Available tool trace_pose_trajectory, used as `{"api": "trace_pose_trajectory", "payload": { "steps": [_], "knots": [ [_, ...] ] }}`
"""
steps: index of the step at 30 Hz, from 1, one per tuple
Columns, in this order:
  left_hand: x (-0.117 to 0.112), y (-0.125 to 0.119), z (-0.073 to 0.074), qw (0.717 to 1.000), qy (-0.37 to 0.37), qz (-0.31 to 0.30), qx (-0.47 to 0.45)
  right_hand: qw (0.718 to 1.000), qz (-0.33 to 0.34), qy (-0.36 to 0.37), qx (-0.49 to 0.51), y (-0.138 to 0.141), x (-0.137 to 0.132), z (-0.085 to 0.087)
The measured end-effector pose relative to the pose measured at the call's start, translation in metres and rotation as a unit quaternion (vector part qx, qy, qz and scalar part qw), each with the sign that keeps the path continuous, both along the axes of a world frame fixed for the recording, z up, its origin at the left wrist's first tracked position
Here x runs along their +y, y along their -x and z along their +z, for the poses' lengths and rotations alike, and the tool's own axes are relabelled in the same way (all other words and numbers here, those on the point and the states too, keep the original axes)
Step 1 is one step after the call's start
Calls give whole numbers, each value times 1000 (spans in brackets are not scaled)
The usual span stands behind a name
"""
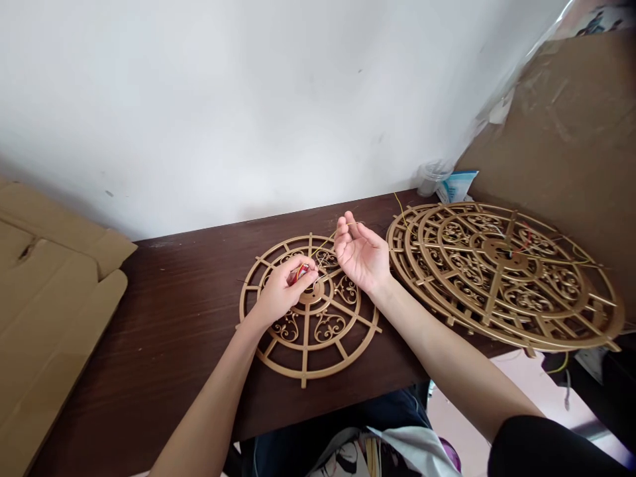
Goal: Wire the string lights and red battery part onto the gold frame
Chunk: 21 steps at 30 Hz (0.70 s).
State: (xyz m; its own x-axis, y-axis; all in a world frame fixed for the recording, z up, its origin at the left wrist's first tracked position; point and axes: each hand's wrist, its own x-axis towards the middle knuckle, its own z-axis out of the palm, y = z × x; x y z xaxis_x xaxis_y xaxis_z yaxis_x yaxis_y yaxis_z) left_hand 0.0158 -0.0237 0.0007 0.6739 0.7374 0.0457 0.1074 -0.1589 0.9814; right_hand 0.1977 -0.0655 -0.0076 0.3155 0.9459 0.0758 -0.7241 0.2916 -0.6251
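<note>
A round gold openwork frame (304,363) with scrolls and spokes lies flat on the dark brown table. Over its centre, my left hand (284,290) is closed on a small bundle of red and yellow wires (302,270); the fingers hide most of it. To the right and slightly higher, my right hand (362,255) is turned palm up, its thumb and a finger pinched on a thin yellow wire (324,244). That wire runs down toward the frame's centre near my left hand. Where its far end attaches cannot be seen.
Several similar gold frames (497,291) are stacked at the right, with loose wires on top, overhanging the table's (163,311) front edge. Behind them stand a clear plastic cup (431,177) and a blue-white packet (457,185). Cardboard (54,298) lies at left; a white wall (223,112) rises behind.
</note>
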Motion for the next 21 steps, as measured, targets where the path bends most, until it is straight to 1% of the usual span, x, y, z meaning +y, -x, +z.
{"api": "trace_pose_trajectory", "payload": {
  "steps": [4, 9, 12, 14, 17, 21],
  "knots": [
    [1, 0, 1, 999, 38, 22, -28, 1000, 0, 4, -2, -2, 0, 0],
    [2, -1, 4, 989, 112, 51, -85, 1000, 15, 5, -25, -1, -3, 5],
    [3, 0, 5, 983, 121, 80, -115, 998, 1, -3, -55, 2, -4, 8],
    [5, 0, 4, 978, 123, 92, -139, 995, -13, -11, -103, 5, -5, 9],
    [7, 1, 2, 975, 125, 99, -158, 974, -52, -8, -220, 10, -4, 6],
    [10, 3, 0, 974, 115, 109, -159, 919, -107, 12, -380, 16, -3, -4]
  ]
}}
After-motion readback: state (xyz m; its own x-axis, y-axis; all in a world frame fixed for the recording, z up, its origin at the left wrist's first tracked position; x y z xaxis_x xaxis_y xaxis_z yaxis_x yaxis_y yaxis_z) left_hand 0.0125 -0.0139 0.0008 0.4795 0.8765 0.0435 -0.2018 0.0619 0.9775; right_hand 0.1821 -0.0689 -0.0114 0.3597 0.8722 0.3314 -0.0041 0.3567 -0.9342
